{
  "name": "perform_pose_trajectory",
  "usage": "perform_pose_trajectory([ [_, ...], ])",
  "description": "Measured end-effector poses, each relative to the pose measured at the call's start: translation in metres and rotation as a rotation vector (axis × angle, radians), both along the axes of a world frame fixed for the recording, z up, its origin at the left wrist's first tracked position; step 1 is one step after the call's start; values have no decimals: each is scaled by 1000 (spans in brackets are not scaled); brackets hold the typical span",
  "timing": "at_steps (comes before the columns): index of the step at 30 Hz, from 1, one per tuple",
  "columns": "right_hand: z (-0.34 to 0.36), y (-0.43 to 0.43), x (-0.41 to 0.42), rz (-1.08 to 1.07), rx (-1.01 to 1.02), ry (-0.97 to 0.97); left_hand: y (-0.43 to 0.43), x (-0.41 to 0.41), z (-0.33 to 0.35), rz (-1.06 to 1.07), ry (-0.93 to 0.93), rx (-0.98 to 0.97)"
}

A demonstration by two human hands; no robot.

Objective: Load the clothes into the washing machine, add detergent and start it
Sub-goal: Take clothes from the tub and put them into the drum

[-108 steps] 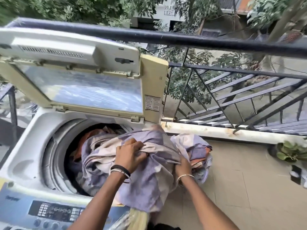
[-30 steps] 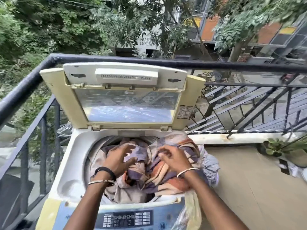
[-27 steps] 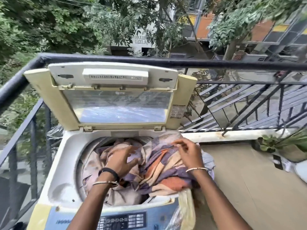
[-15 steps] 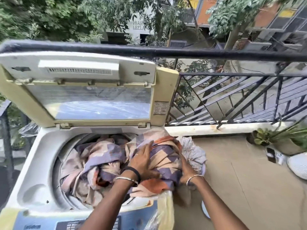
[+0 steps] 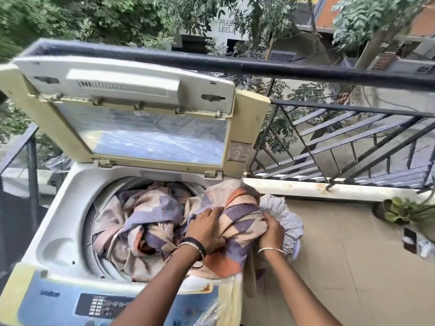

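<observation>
Both hands grab the big patchy cloth [image 5: 150, 217] — the left hand [image 5: 207, 229] curls its fingers into the top of a bunch, and the right hand [image 5: 270, 234] squeezes the same bunch from the side. That bunch sits up on the right edge of the washing machine [image 5: 58, 231], and a bit hangs down outside. Most of the cloth lies in the round tub. Behind it the lid [image 5: 153, 142] stands open, in front of the dark railing [image 5: 306, 69]. A small green plant [image 5: 400, 210] sits on the floor by the rail — trees [image 5: 117, 20] are far behind.
</observation>
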State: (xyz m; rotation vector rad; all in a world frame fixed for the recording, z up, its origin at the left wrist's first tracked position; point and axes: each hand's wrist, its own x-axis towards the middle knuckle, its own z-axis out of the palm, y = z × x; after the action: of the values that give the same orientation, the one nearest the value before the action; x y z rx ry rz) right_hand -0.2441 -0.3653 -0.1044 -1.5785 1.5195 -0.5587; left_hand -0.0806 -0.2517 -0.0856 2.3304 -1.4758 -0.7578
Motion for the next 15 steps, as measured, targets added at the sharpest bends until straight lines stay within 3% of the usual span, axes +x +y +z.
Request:
perform_pose_trajectory([
  [4,60,1,17,107,-214,-171,20,12,13,64,114,-154],
  [10,137,33,78,330,-284,-509,54,37,88,172,308,-645],
  [15,190,96,146,458,-169,-850,100,66,141,349,162,-902],
])
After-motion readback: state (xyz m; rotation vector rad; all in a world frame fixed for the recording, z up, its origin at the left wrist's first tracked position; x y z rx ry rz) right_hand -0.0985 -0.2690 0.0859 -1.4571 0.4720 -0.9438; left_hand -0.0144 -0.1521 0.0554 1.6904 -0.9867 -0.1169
